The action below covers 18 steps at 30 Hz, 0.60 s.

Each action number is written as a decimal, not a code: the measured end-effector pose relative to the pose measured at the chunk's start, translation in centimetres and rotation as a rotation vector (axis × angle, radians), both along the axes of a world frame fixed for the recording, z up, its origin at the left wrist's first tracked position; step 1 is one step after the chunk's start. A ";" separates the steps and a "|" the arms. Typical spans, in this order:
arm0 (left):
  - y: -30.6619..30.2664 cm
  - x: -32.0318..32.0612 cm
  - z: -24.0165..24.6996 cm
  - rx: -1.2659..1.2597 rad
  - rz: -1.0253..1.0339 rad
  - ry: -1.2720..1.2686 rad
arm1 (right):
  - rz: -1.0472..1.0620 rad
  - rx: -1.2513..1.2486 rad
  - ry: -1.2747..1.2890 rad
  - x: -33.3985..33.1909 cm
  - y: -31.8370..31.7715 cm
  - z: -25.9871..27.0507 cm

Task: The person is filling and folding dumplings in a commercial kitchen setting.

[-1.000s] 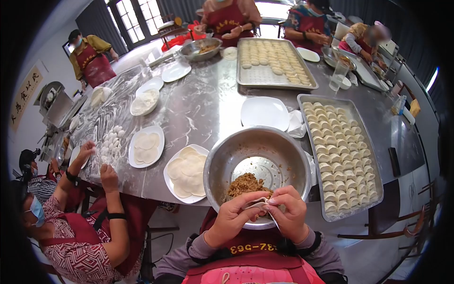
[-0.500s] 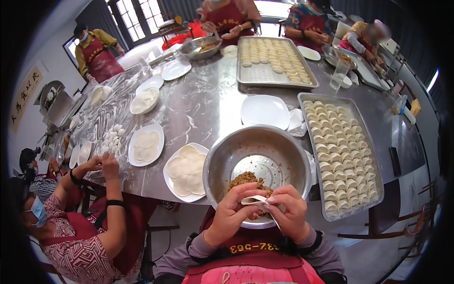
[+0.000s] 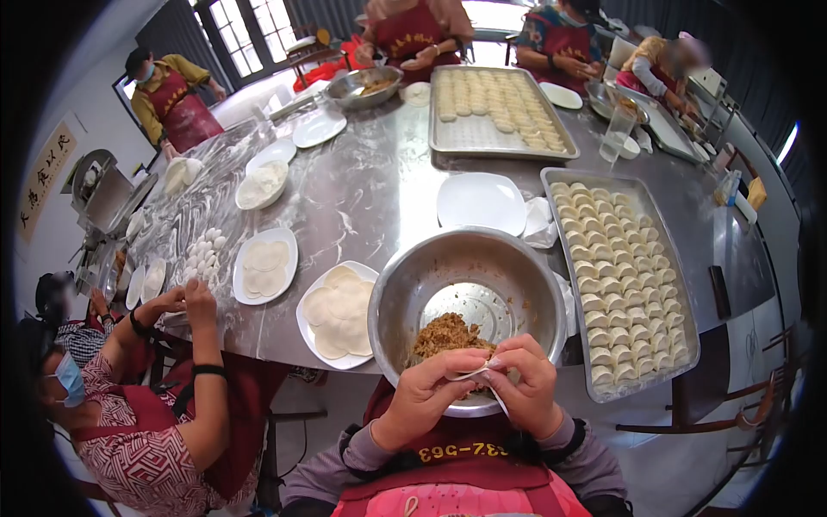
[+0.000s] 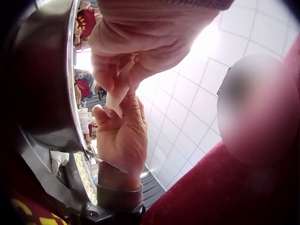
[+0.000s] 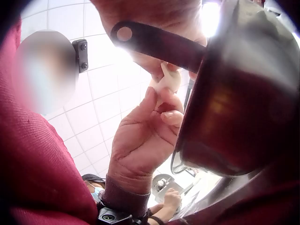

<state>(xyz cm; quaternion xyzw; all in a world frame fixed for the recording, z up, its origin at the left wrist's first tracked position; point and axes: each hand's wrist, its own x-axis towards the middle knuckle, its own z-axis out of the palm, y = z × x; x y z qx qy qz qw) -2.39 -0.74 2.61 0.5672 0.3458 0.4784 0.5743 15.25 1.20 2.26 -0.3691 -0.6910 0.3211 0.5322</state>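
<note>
Over the near rim of a steel bowl (image 3: 469,246), both hands hold a folded white dumpling (image 3: 469,374). My left hand (image 3: 422,392) pinches one side of it between thumb and fingers. The other side is pinched by my right hand (image 3: 527,388), fingertips close to the left ones. A flat metal utensil (image 5: 157,44) with a hole in its end lies across the right hand. In the left wrist view the dumpling (image 4: 119,91) shows its pale folded edge. Brown minced filling (image 3: 448,334) is heaped in the bowl, partly hidden behind the hands.
Left of the bowl stand a plate of round wrappers (image 3: 340,310) and another wrapper plate (image 3: 265,267). A tray of dumplings (image 3: 616,284) is at the right, a second tray (image 3: 500,112) farther back. An empty plate (image 3: 481,204) lies behind the bowl. A person (image 3: 146,405) works at the left.
The dumpling's opening, visible half a second ago, now looks pressed together between the fingers. The hands stay over the bowl's near rim. The person at left brought both hands together.
</note>
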 end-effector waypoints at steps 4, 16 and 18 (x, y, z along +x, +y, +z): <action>-0.1 0.7 -0.3 -0.006 0.063 -0.113 | 0.005 -0.020 0.020 -0.3 0.2 0.4; 0.4 0.6 -0.3 -0.247 -0.004 -0.188 | -0.009 0.035 0.013 -0.2 0.2 -0.4; 0.3 0.7 0.0 -0.210 -0.003 -0.159 | -0.013 0.058 -0.005 -0.2 0.3 -0.4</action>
